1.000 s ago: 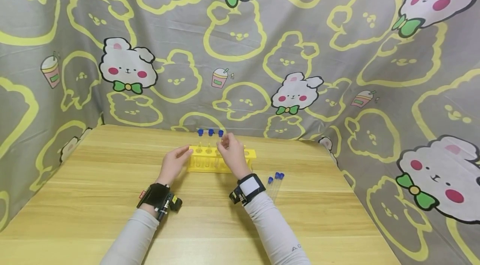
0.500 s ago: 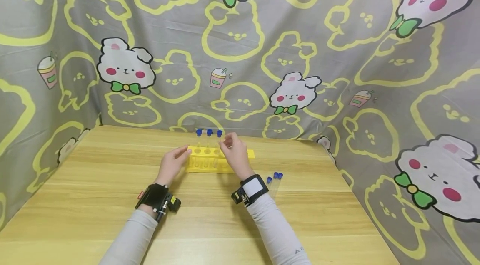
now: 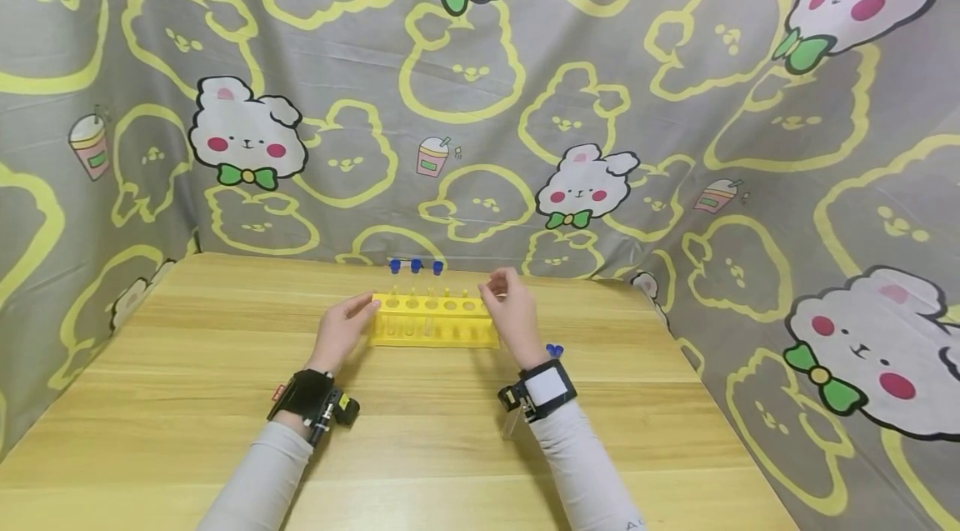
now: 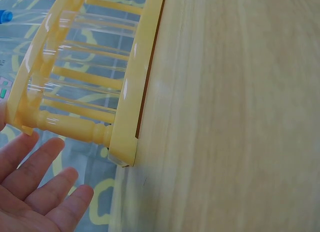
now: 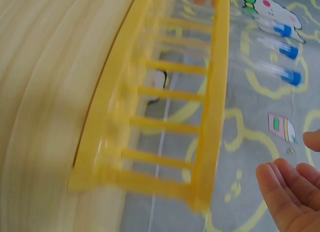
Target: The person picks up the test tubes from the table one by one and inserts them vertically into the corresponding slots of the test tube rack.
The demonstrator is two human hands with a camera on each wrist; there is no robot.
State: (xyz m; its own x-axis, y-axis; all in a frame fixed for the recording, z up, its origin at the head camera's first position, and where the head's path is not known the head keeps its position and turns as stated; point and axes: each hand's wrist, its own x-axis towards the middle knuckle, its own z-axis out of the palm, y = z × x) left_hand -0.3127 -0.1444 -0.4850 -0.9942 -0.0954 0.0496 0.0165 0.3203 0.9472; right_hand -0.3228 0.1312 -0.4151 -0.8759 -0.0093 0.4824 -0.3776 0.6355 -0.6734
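Observation:
A yellow test tube rack (image 3: pixel 435 341) stands on the wooden table, three clear test tubes with blue caps (image 3: pixel 416 265) upright in its left holes. My left hand (image 3: pixel 341 333) holds the rack's left end, thumb at the top plate. In the left wrist view its other fingers (image 4: pixel 42 164) are loosely spread beside the end post. At the rack's right end is my right hand (image 3: pixel 513 314), nothing between its thumb and fingers. The right wrist view shows those fingers (image 5: pixel 287 192) relaxed and apart from the yellow top plate (image 5: pixel 215 106).
More blue-capped test tubes (image 3: pixel 554 350) lie on the table to the right, partly hidden by my right wrist. The rack's right holes (image 3: pixel 468 306) hold no tubes. A patterned grey curtain (image 3: pixel 480 122) hangs behind the table (image 3: pixel 420 464) and along both sides.
My right hand has moved right, from over the third test tube to the rack's right end, uncovering the holes there. The left hand stays at the left end.

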